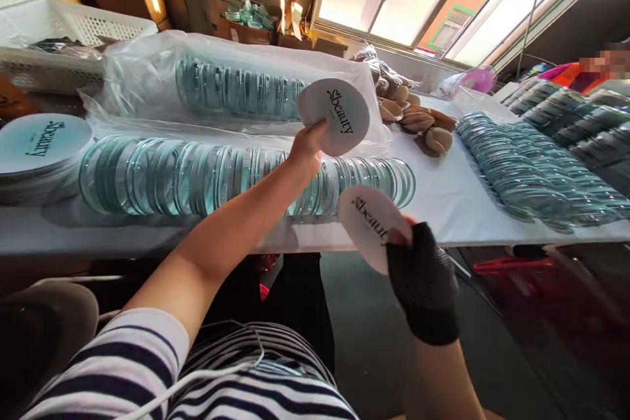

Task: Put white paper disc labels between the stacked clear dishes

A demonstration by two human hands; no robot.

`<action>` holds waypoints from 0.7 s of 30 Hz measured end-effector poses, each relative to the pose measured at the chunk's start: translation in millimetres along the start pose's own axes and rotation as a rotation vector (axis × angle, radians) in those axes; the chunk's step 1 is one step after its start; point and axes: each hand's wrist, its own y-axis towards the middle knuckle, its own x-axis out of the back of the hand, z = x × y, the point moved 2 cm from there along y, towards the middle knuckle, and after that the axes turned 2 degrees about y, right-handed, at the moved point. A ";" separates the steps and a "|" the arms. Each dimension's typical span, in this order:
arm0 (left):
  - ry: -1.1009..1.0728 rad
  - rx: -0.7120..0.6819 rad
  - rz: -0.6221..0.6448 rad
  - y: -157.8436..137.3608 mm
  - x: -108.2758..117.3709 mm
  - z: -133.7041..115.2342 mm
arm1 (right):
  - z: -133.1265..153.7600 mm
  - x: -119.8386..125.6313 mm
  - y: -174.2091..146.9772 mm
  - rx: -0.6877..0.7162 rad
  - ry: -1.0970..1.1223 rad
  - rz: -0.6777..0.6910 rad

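Observation:
My bare left hand (pixel 309 147) grips a small stack of round white cards (pixel 344 111) printed "beauty", thumb on the face. It is over a long row of clear round glass discs (pixel 162 177) standing on edge along the table. In my right hand (pixel 420 272), which wears a black fingerless glove, a single-looking round white card (pixel 367 223) with the same print is pinched at its edge. That card hangs at the table's front edge, near the right end of the row. A thick pile of such cards (pixel 44 144) lies at the far left.
Behind the row, more glass discs (pixel 236 88) lie in clear plastic wrap. Brown oval pieces (pixel 428 121) sit at the back, and rows of stacked glass (pixel 536 164) cover the right side. A white basket (pixel 98 23) stands back left. Part of another person (pixel 605 65) shows at far right.

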 end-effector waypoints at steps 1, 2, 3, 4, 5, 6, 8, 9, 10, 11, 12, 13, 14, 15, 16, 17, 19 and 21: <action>0.008 0.006 0.000 1.1 1.3 0.3 | 4.5 -3.4 -9.1 0.028 -0.040 0.068; 0.020 0.007 0.008 1.1 2.3 1.3 | 11.2 -8.6 -14.0 0.048 -0.065 0.100; 0.031 0.000 0.017 0.5 3.1 2.4 | 19.2 -15.7 -14.3 0.059 -0.081 0.111; 0.035 -0.008 0.028 -0.4 3.7 3.4 | 27.9 -24.5 -10.6 0.066 -0.091 0.117; 0.035 -0.015 0.035 -1.2 4.0 4.0 | 36.5 -34.8 -3.7 0.070 -0.096 0.126; 0.030 -0.016 0.034 -1.8 4.4 4.3 | 44.2 -45.8 5.1 0.071 -0.099 0.143; 0.019 -0.007 0.025 -2.3 4.9 3.5 | 55.7 -66.2 22.8 0.085 -0.091 0.197; 0.013 0.001 0.019 -2.2 5.2 2.6 | 58.9 -73.8 29.4 0.096 -0.079 0.226; 0.007 0.007 0.014 -2.1 5.5 1.5 | 59.9 -78.6 33.5 0.101 -0.064 0.249; 0.001 0.011 0.008 -1.9 5.9 0.5 | 58.7 -80.6 35.1 0.095 -0.049 0.264; -0.004 0.015 0.004 -1.6 6.4 -0.3 | 55.6 -80.4 34.4 0.078 -0.035 0.274; -0.006 0.020 0.002 -1.3 6.9 -0.7 | 51.0 -78.6 32.2 0.053 -0.022 0.279; -0.006 0.025 0.003 -1.1 7.5 -0.7 | 45.8 -76.2 29.6 0.025 -0.007 0.277; -0.001 0.033 0.007 -0.8 7.9 -0.4 | 40.9 -74.3 27.6 0.007 0.011 0.271; 0.005 0.040 0.011 -0.7 8.4 0.2 | 37.2 -73.6 27.0 0.001 0.033 0.260; 0.011 0.045 0.019 -0.6 8.6 0.9 | 35.3 -74.8 28.2 0.009 0.057 0.251; 0.014 0.046 0.036 -0.8 8.9 1.8 | 36.9 -83.2 35.5 0.048 0.096 0.252; 0.008 0.041 0.048 -1.6 9.0 1.4 | 43.7 -96.3 45.4 0.082 0.119 0.287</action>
